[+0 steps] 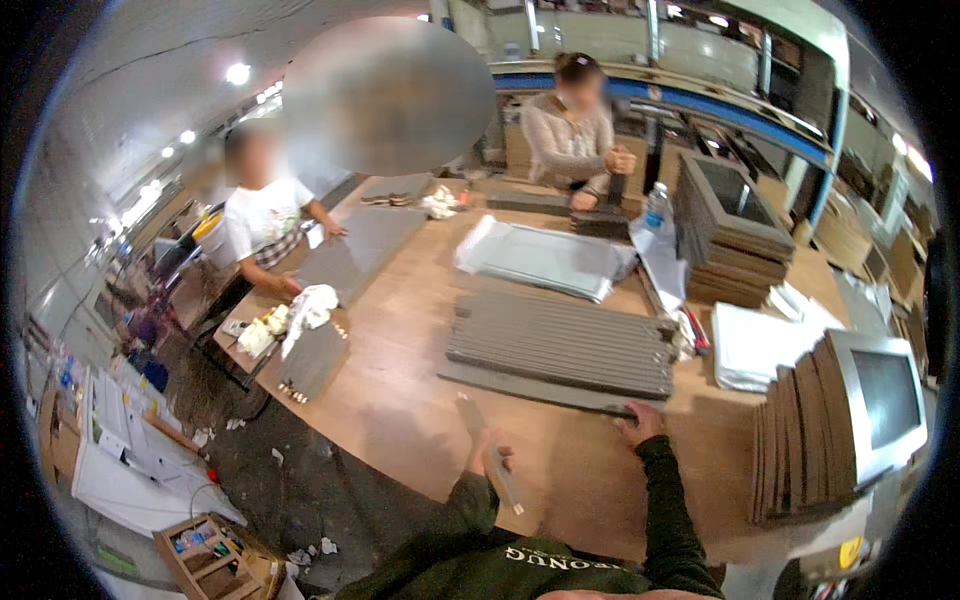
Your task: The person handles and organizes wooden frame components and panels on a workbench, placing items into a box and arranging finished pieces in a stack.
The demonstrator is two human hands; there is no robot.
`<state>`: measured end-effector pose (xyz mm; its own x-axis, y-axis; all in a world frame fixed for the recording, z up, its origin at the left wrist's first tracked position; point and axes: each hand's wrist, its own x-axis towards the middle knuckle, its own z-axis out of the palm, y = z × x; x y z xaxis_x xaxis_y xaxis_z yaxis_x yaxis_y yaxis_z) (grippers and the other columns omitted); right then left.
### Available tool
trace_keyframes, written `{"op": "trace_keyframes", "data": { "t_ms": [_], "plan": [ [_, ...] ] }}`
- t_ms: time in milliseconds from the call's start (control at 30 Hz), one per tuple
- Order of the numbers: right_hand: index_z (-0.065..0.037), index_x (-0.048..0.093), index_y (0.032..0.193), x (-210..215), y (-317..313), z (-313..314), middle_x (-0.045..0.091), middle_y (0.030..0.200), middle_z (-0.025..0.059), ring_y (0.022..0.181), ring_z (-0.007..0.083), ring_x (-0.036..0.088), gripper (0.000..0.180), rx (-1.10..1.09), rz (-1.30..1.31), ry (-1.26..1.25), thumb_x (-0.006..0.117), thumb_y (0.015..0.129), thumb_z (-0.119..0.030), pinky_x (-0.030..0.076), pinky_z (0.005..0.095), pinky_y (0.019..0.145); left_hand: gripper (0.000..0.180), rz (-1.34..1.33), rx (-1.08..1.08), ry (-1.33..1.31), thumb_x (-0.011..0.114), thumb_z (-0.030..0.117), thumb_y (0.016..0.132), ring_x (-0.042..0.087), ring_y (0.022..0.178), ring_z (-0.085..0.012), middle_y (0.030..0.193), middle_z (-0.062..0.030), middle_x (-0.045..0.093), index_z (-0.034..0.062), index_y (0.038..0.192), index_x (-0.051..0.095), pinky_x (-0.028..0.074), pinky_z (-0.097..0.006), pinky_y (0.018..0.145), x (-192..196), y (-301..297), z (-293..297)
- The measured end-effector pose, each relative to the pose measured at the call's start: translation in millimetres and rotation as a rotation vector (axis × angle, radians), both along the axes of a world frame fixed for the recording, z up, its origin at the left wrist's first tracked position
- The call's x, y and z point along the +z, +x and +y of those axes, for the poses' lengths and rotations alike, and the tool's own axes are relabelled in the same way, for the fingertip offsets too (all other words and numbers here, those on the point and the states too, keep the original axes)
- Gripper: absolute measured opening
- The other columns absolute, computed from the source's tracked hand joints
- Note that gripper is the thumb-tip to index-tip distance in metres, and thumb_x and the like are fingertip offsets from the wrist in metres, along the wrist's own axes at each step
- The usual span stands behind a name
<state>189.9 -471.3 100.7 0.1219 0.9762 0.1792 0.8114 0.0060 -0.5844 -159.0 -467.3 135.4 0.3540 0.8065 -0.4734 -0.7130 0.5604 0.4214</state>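
My left hand (490,454) is closed around a short grey-brown strip (505,482), which slants over the near part of the table with pale ends. My right hand (641,424) has its fingers curled at the right end of a long grey-brown strip (530,393). That strip lies along the near side of a row of several similar long strips (560,345), laid side by side on the wooden table (390,400).
Right of me stand stacked frames with dark panes (830,420); another frame stack (730,225) is farther back. Beyond the strips lie wrapped pale panels (545,255) and a water bottle (656,205). Two people work across the table. A white cloth (310,312) lies at the left edge.
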Motion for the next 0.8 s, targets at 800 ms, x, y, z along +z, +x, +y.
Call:
{"op": "trace_keyframes", "data": {
  "t_ms": [800],
  "plan": [
    [-0.011, 0.046, 0.112, 30, -11, -55, 0.051, 0.108, 0.0122, 0.103, 0.0283, 0.047, 0.074, -0.199, -0.011, -0.456, 0.077, 0.051, -0.041, 0.039, 0.0402, 0.087, 0.046, 0.170, -0.100, 0.138, 0.049, 0.033, 0.085, 0.051, 0.090, -0.0243, 0.101, -0.0101, 0.053, -0.0007, 0.116, 0.042, 0.043, -0.036, 0.073, 30, -130, 74]
  ]
}}
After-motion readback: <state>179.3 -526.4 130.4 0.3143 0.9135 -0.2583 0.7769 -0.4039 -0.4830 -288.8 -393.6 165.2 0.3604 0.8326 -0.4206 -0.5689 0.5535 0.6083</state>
